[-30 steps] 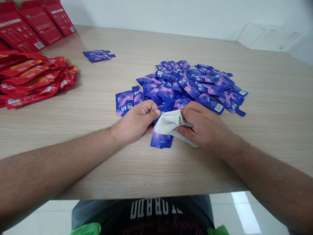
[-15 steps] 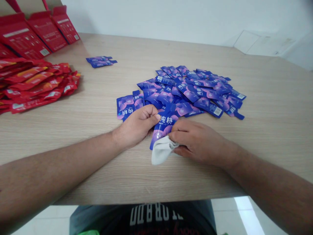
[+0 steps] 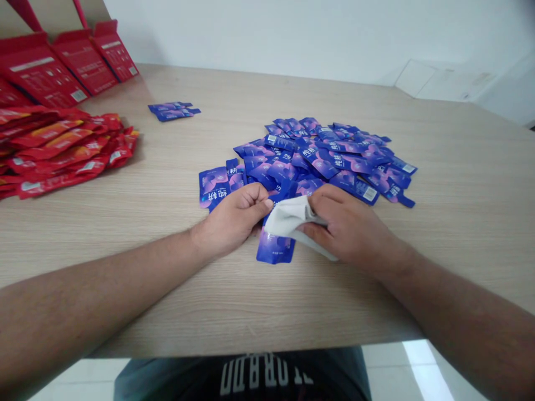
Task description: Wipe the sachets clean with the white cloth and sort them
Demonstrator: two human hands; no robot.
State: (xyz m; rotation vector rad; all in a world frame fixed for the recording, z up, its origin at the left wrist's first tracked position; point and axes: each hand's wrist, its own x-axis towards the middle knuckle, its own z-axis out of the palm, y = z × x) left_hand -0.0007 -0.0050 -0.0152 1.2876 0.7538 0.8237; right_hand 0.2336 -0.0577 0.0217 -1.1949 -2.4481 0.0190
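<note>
A white cloth (image 3: pixel 288 216) wraps the upper part of a blue sachet (image 3: pixel 273 249), pinched in the right hand's grip (image 3: pixel 349 223) while the left hand's grip (image 3: pixel 234 214) closes on the sachet's top, just before a large loose heap of sachets (image 3: pixel 330 159) on the desk (image 3: pixel 368 301), with only a small stack (image 3: pixel 171 111) lying apart.

Red cartons (image 3: pixel 71 67) stand in a row at the far left of the wood-grain table (image 3: pixel 451 167), with a heap of red sachets (image 3: pixel 62 147) lying just in front of them. A small stack of blue sachets (image 3: pixel 172 111) lies on the table just right of that heap. A white wall (image 3: pixel 292 39) rises behind the table; below its near edge show a dark printed shirt (image 3: pixel 259 379) and pale glossy floor tiles (image 3: pixel 418 373).
</note>
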